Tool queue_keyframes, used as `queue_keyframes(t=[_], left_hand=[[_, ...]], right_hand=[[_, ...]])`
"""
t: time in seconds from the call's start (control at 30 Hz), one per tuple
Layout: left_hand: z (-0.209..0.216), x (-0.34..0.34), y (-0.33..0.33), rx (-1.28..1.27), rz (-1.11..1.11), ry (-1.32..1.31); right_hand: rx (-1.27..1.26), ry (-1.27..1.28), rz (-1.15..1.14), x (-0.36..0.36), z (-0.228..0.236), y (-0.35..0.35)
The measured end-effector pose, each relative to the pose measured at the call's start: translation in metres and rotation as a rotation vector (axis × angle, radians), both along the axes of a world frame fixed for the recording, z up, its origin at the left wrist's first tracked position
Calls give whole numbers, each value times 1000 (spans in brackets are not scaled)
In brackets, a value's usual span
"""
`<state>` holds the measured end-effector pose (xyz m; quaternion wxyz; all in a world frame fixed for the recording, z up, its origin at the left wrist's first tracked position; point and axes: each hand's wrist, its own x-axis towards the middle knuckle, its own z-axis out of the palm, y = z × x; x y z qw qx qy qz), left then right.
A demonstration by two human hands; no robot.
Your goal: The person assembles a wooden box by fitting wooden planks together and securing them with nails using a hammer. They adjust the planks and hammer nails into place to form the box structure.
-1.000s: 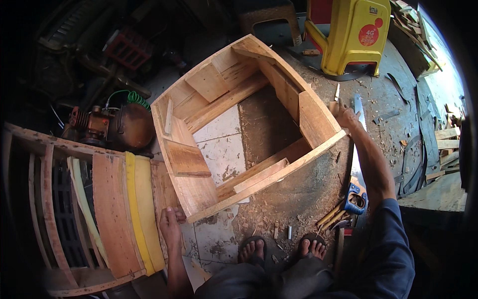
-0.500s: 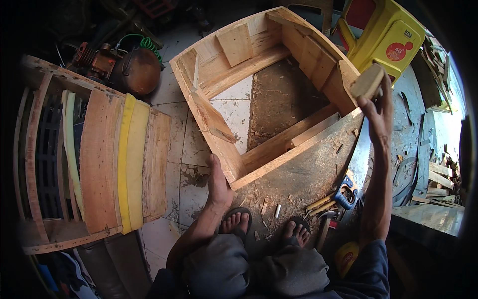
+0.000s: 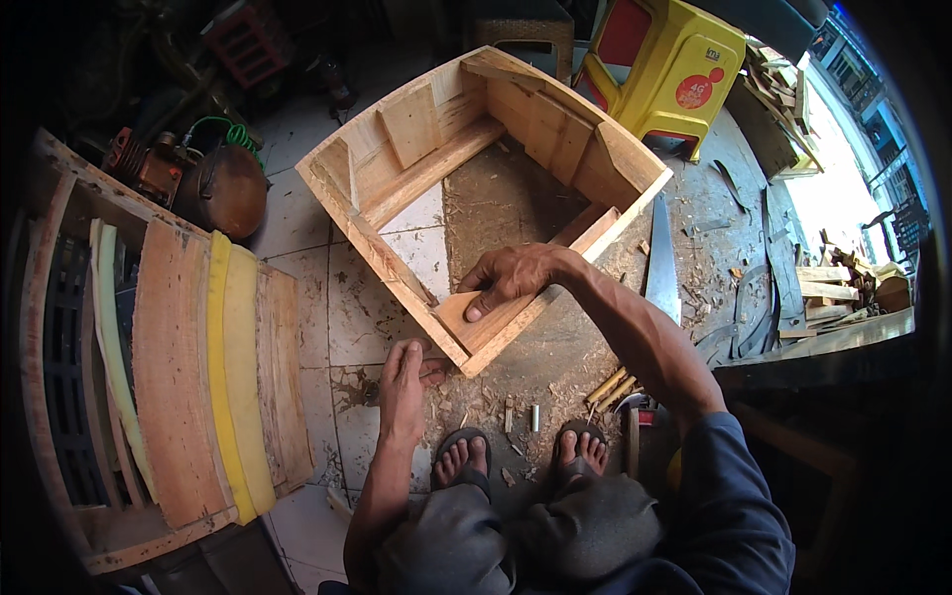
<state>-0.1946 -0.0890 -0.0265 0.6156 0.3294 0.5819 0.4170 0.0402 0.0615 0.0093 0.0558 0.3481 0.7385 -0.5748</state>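
Observation:
An open wooden frame (image 3: 389, 277) with angled sides and corner braces stands on the floor in front of me. My right hand (image 3: 516, 276) reaches over its near side and grips a short wood block (image 3: 470, 319) from above. This block lies inside the frame's near corner, against the near wall; my palm hides its far end. Just outside the same corner is my left hand (image 3: 403, 385), fingers loosely raised and thumb apart. It holds nothing, and I cannot tell if it touches the frame.
Right of the frame lies a handsaw (image 3: 662, 268), its handle hidden by my forearm. A yellow plastic stool (image 3: 674, 74) stands behind. A slatted wooden piece with yellow foam (image 3: 238, 367) is at left, near a compressor tank (image 3: 231, 191). Wood shavings and a white cylinder (image 3: 535, 417) lie by my feet.
My right hand has moved from the frame's right corner to inside its near corner, carrying the wood block down. My left hand has shifted slightly down, off the frame's left side. The view has shifted.

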Motion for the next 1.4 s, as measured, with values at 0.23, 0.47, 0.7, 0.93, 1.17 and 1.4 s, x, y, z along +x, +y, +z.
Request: queue_keyframes(t=[0.23,0.47,0.7,0.93,1.17,1.4], left_hand=[[16,-4,26,160,-39,109],[11,-2,11,82,-36,93],[6,3,17,275,28,393],[27,25,55,1029,-103,1029],[14,47,72,852,-456,1116],[24,44,75,803,-564,1278]], right_hand=[[95,27,-90,11,7,-11],[149,-55,-92,4,12,-15],[244,-63,-92,-2,4,-19],[187,-86,-77,-3,9,-17],[289,-143,-79,5,17,-28],[974,135,-1037,55,21,-83]])
